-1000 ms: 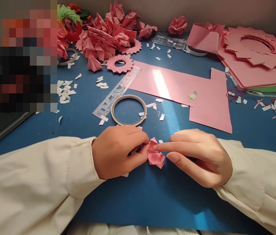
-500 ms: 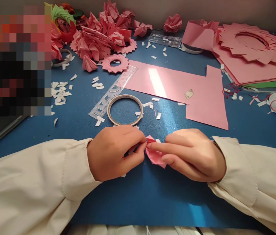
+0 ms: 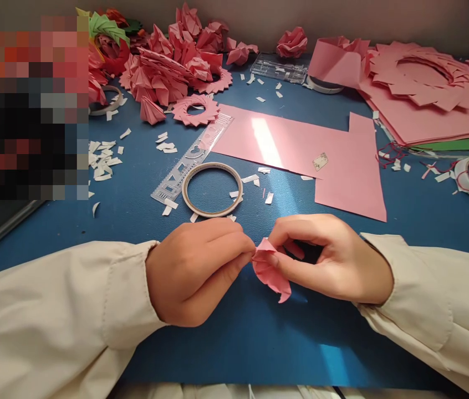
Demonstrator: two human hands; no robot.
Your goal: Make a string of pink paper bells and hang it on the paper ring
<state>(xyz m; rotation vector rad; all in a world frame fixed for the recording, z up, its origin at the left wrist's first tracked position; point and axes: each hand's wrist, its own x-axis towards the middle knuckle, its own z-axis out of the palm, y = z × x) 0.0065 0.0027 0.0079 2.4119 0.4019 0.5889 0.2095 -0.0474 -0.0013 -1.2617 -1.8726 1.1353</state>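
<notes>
While my two hands meet above the near part of the blue surface [image 3: 218, 354], one folded pink paper [image 3: 270, 271] is between them. My left grip [image 3: 199, 271] is closed, its fingertips pinched on the left edge of this paper. My right grip [image 3: 330, 260] is clamped on it too, with the thumb in front and a finger behind.

Just beyond my left grip lies one tape roll [image 3: 213, 214], and next to it one clear ruler [image 3: 193, 157], set slantwise. To the right of these is one flat pink sheet [image 3: 288, 144], which bears one small sticker [image 3: 320, 162]. A second roll [image 3: 463, 183], crossed by red thread, lies at the right. White scraps [image 3: 103, 160] are scattered around, too many for me to count.

Farther away, I see one small pleated ring [image 3: 180, 111] beside a heap of pink folded shapes [image 3: 157, 75], which overlap too much for counting. One large pleated ring [image 3: 388, 72] rests on a stack of pink sheets [image 3: 409, 122]. One crumpled pink flower [image 3: 291, 42] stands near the wall, behind one clear case [image 3: 268, 64].
</notes>
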